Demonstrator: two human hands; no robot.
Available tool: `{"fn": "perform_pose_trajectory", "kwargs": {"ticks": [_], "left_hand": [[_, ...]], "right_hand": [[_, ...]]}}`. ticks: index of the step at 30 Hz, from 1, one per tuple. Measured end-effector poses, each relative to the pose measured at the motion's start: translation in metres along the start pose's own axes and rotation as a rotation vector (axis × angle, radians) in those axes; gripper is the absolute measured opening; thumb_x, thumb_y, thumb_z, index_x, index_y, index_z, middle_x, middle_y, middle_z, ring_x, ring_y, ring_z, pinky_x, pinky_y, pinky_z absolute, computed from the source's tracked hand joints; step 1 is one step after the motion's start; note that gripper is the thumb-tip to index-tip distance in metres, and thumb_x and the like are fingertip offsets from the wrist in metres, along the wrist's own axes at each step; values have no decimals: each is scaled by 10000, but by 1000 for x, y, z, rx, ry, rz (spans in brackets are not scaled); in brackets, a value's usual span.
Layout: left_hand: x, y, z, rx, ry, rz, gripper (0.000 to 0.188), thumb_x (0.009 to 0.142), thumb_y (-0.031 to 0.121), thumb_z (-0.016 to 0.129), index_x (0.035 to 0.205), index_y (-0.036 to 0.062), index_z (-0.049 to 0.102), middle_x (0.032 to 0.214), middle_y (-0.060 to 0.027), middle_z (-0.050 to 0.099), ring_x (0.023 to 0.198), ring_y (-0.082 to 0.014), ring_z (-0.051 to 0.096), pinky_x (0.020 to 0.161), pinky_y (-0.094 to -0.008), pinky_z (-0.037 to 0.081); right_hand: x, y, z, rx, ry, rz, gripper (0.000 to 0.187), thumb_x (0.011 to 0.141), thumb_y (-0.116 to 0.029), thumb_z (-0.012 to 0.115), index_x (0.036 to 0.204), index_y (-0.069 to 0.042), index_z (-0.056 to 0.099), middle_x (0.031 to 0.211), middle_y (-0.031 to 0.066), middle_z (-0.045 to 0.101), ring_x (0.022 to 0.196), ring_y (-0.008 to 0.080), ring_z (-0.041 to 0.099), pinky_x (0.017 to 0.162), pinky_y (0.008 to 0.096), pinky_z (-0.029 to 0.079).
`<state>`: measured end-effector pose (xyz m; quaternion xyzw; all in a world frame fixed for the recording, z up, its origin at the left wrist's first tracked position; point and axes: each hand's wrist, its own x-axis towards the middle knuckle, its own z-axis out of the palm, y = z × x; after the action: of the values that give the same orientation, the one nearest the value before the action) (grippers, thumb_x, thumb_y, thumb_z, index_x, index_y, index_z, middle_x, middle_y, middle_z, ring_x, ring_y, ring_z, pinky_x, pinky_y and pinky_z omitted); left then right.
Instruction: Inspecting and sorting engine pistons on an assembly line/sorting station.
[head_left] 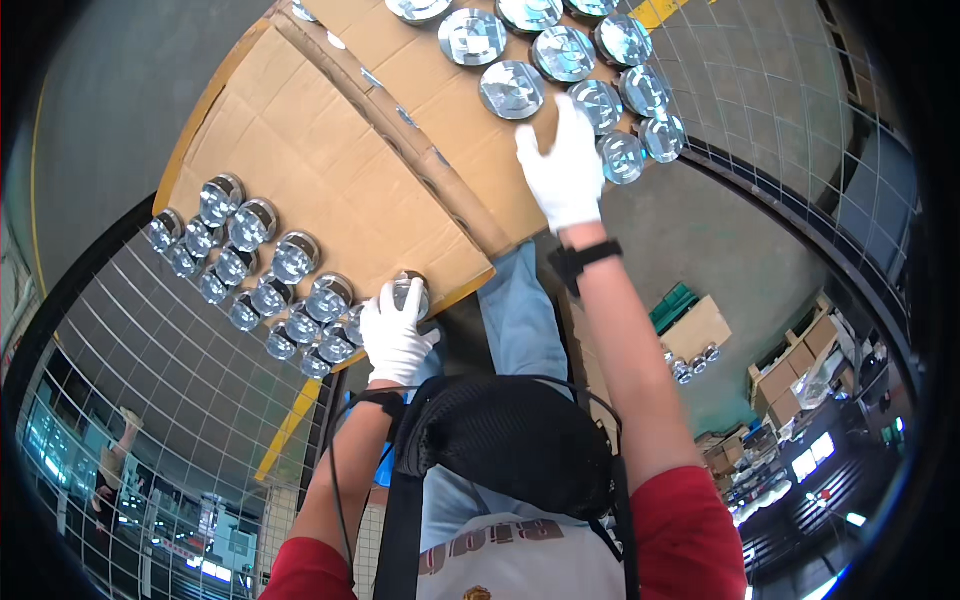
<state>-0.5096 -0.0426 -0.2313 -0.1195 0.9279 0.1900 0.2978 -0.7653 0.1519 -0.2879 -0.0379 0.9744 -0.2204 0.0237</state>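
My left hand (393, 338), in a white glove, is at the near edge of the left cardboard sheet (320, 130). Its fingers close over a shiny round metal piston (413, 290) at the sheet's corner. Several more pistons (295, 258) stand in rows to its left. Farther off, my gloved right hand (566, 172) hovers over the right cardboard sheet (470, 150), thumb and fingers spread. It looks empty, although its palm side is hidden. Just beyond its fingertips stand other pistons (512, 90), and one piston (622, 158) is close on its right.
A wire mesh cage wall (180, 370) with a dark rim runs along the left, and more mesh (760, 70) rises at the right. A raised cardboard seam (400, 140) divides the two sheets. Cardboard boxes (800, 360) and a green crate (674, 307) are at the lower right.
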Motion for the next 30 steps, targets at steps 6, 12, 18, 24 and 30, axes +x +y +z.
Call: {"fn": "perform_pose_trajectory", "kwargs": {"ticks": [6, 12, 18, 24, 30], "left_hand": [[18, -26, 30, 163, 6, 81, 501, 775, 130, 675, 1264, 222, 618, 1220, -197, 584, 1000, -409, 604, 819, -514, 519], [44, 9, -9, -40, -24, 113, 601, 669, 143, 747, 1241, 201, 572, 1187, -161, 569, 951, -405, 600, 808, -515, 520], [132, 89, -44, -49, 123, 321, 570, 724, 138, 723, 1273, 160, 574, 1215, -187, 565, 955, -410, 607, 794, -488, 547], [202, 146, -49, 31, 169, 465, 601, 699, 128, 725, 1280, 175, 577, 1264, -183, 554, 983, -418, 609, 793, -484, 566], [227, 165, -31, 98, 243, 536, 652, 681, 136, 748, 1309, 191, 584, 1279, -125, 556, 991, -373, 617, 755, -461, 580]], "right_hand": [[-96, 35, -32, 43, -85, 371, 646, 839, -272, 717, 1407, -77, 479, 1368, 224, 515, 1124, 434, 606, 912, 493, 535], [-87, 31, -38, -57, -190, 383, 830, 736, -421, 811, 1431, -117, 473, 1359, 217, 511, 1146, 412, 599, 927, 487, 526], [-55, 30, -11, -2, -198, 563, 842, 701, -409, 834, 1409, -157, 455, 1302, 194, 535, 1096, 399, 621, 878, 495, 549], [-59, 39, -15, 16, -258, 531, 781, 667, -335, 853, 1337, -201, 475, 1218, 156, 549, 1026, 380, 645, 818, 499, 567], [-66, 50, -13, 32, -297, 506, 809, 658, -301, 842, 1369, -171, 480, 1286, 166, 531, 1089, 389, 624, 877, 496, 553]]}}
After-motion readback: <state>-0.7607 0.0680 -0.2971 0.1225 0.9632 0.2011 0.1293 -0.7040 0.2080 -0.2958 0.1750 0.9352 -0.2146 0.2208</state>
